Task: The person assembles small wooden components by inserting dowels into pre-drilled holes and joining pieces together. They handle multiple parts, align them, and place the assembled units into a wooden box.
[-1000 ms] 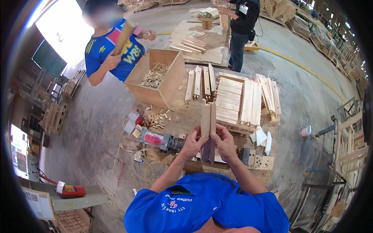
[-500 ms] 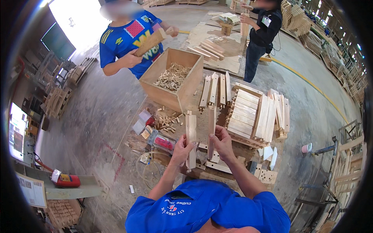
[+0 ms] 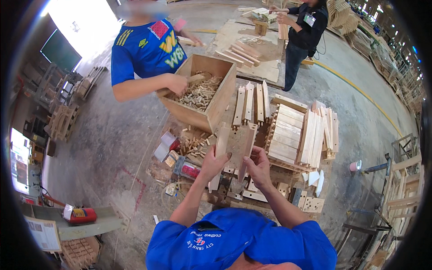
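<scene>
Grasping a wooden panel (image 3: 237, 145), both hands' fingers (image 3: 223, 158) hide its lower edge.

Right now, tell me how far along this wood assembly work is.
Done: a row of finished-looking slatted panels stands stacked on the bench. In hand: the left hand and right hand hold a small wooden board assembly upright, each gripping one side. Left: loose wooden strips lean behind it, short dowels lie scattered nearby, and the wooden crate holds many more.
</scene>
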